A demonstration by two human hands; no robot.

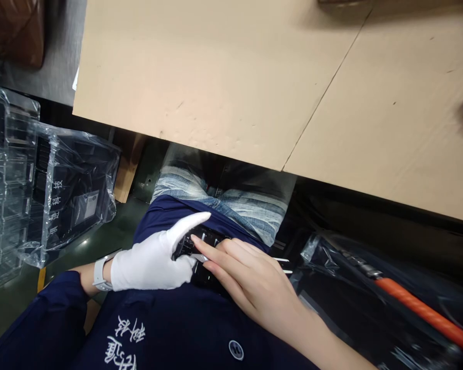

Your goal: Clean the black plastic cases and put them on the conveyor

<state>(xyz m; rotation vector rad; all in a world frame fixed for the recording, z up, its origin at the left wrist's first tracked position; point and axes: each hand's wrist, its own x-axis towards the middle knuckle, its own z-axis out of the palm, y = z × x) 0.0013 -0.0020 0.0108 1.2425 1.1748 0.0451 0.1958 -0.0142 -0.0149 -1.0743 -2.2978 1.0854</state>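
Observation:
My left hand [158, 259], in a white glove, is closed around one end of a glossy black plastic part [206, 280], with the thumb stretched along its upper side. The part is held close to my body, above my lap. My bare right hand [250, 272] lies over the part, with the index fingertip pressing on its slotted end. A small silvery, pointed piece [198, 257] shows by the right fingertips. Thin white prongs [285, 265] stick out beyond the right hand; whether they join the silvery piece is hidden. My right palm covers much of the part.
A cardboard-covered table [216, 77] with a seam spans the top. Stacked clear plastic bins [7, 195] and a plastic-wrapped black box [83, 185] stand at left. At right are an orange handle [424, 308] and dark plastic-wrapped items [355, 303]. A brown object [15, 31] sits top left.

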